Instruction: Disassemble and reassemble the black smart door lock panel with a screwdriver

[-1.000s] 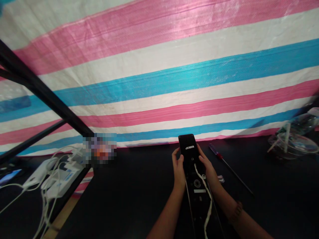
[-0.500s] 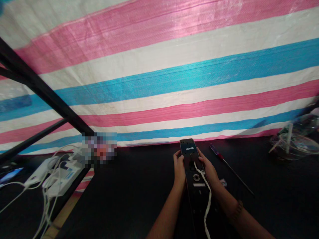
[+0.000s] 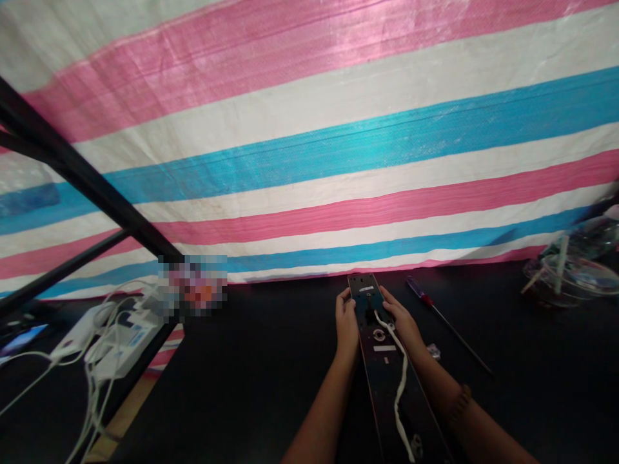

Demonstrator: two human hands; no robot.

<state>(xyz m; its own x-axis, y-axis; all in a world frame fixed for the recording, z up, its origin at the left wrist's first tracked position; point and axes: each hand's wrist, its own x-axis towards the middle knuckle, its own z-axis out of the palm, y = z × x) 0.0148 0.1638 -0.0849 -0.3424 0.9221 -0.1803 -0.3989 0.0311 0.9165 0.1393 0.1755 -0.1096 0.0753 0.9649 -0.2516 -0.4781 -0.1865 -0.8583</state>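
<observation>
Between my two hands is a long, narrow black panel [image 3: 385, 375] with pale labels, a ring-shaped fitting and small holes on its upward face. A white cable [image 3: 402, 380] comes out of an opening near its far end and runs down the panel toward me. My left hand [image 3: 347, 322] grips the left edge near that end, fingers curled partly under it. On the opposite edge, my right hand [image 3: 400, 322] holds on with its thumb over the face. To the right lies a screwdriver [image 3: 420, 291] with a purple and red handle and a long shaft.
A small clear plastic packet [image 3: 433, 351] lies beside my right forearm. Transparent bags and coiled strands [image 3: 561, 277] sit at far right. White power strips [image 3: 120, 345] with tangled cables lie at left, near a black metal frame [image 3: 91, 174]. Striped sheeting [image 3: 309, 161] hangs behind the black table [image 3: 251, 380].
The panel's far end has tipped down slightly, and more of its near part shows, including a metal fitting by the cable. Both hands keep their hold on it.
</observation>
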